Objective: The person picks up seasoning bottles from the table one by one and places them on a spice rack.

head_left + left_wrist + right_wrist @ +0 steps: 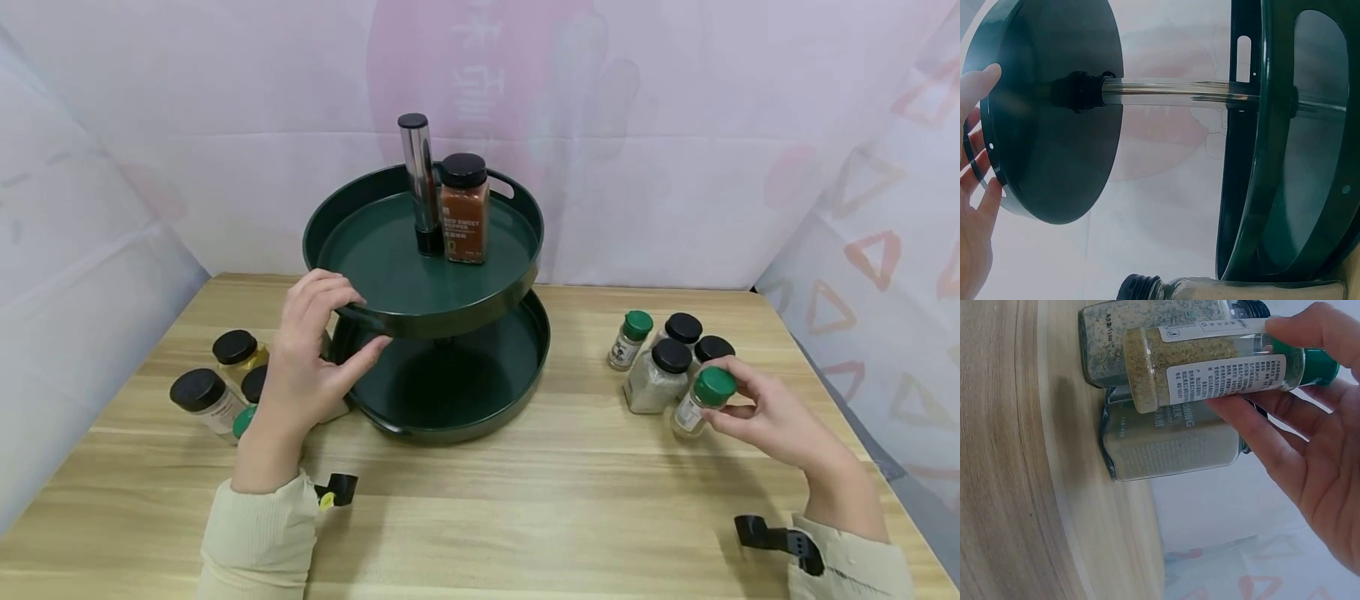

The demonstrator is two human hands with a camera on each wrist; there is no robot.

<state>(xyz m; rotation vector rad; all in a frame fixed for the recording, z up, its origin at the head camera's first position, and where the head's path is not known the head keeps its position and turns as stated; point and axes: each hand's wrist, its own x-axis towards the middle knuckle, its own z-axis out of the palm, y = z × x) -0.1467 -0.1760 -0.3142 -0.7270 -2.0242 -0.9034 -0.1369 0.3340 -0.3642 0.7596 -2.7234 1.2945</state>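
A two-tier dark green round tray (442, 425) stands on the table, its upper tray (375, 287) carried on a central post (1166, 92). My left hand (311, 354) grips the upper tray's rim at the near left, by a handle slot, fingers over the edge and thumb lower. On the upper tray stand a silver-and-black cylinder (422, 179) and a red sweet pepper jar (465, 221). My right hand (772, 408) pinches a small green-capped spice jar (1210, 365) holding tan granules, slightly tilted above the table. Behind it stand black-capped jars (654, 383).
Another green-capped jar (628, 340) stands at the left of the right-hand group. Several jars, including a black-capped one (206, 400), cluster left of the tray, partly hidden by my left arm. A white cloth backdrop (675, 167) rises behind the wooden table (525, 517).
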